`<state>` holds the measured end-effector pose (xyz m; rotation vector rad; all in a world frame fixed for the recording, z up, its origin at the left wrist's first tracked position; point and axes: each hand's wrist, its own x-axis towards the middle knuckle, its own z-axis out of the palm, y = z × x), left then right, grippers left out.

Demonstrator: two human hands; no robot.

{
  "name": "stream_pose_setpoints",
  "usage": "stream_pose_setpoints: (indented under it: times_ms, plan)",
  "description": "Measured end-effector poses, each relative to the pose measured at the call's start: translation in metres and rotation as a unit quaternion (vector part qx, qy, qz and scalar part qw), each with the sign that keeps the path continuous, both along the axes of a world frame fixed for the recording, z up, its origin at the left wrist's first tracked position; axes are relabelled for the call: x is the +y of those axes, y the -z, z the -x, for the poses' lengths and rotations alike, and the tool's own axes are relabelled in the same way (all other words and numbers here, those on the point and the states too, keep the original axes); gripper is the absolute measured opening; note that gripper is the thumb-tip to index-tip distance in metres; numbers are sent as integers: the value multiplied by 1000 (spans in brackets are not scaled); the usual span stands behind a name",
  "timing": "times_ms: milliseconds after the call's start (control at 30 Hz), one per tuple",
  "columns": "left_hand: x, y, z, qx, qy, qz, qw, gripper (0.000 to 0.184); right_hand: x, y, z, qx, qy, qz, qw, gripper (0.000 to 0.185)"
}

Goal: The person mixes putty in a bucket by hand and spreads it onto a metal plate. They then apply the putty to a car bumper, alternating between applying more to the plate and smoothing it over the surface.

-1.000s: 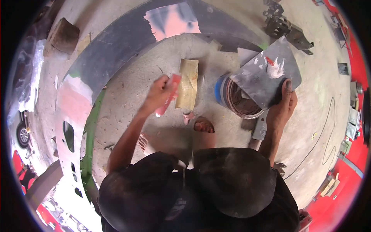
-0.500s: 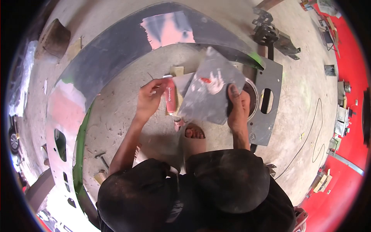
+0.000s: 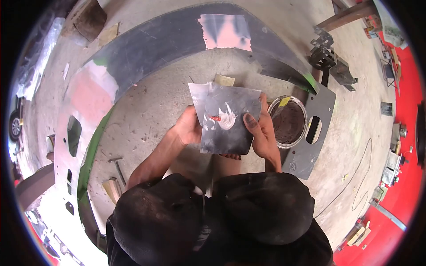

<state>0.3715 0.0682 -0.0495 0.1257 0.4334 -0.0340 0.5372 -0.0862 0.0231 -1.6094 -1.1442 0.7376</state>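
My right hand (image 3: 265, 133) grips the right edge of a flat dark mixing plate (image 3: 235, 144), thumb on top. On the plate lie a smear of whitish putty (image 3: 228, 119) and a small streak of red paste (image 3: 215, 118). My left hand (image 3: 189, 127) is closed at the plate's left side, its fingers hidden behind it. A thin light-grey putty spreader (image 3: 198, 94) sticks out beside the plate, above my left hand, and its lower part is covered. To the right of my right hand stands an open round can (image 3: 288, 122) with brownish filler inside.
A large curved bumper panel (image 3: 164, 48) with pink and green patches arches around the work spot. A hammer (image 3: 117, 170) lies at left on the concrete floor. A metal bracket (image 3: 330, 57) is at upper right, a wood stump (image 3: 86, 20) at upper left.
My left hand has moved right and down to the plate's side. The plate has turned more upright and come lower. The red tube seen before is now out of sight.
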Motion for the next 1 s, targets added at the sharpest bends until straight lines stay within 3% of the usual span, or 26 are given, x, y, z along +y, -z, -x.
stream_pose_setpoints:
  times_ms: [133,200,400,500,533,633,667,767,800,833,1000]
  plan:
    - [1,3,8,-27,-38,35,998,61,7,-17,4,42,-51,-56,996,44]
    - [-1,-3,12,-60,-64,52,995,65,7,-26,0,7,-84,-68,994,45]
    - [20,0,20,-81,-84,-154,981,85,4,-21,-8,7,-88,-148,985,48]
    - [23,-4,28,-44,-150,-163,974,89,-7,-26,-6,114,-5,-144,983,45]
    - [28,3,35,-59,-128,-145,979,84,-11,-28,-4,162,34,-131,977,44]
    - [21,-2,43,-6,-146,-118,982,84,-23,-21,-10,141,104,-56,983,41]
    - [14,-8,44,85,-166,-134,973,75,-22,-17,-13,134,102,-73,983,42]
    - [18,1,63,71,-204,-99,971,63,-18,-13,-17,65,109,-70,989,45]
    - [22,-4,66,74,-201,-133,968,48,-17,-13,-17,60,113,-67,990,46]
    - [23,-12,69,90,-201,-165,961,47,-16,-12,-18,55,117,-63,990,47]
    - [43,-69,67,111,-164,-394,898,52,-29,9,-20,43,134,36,989,34]
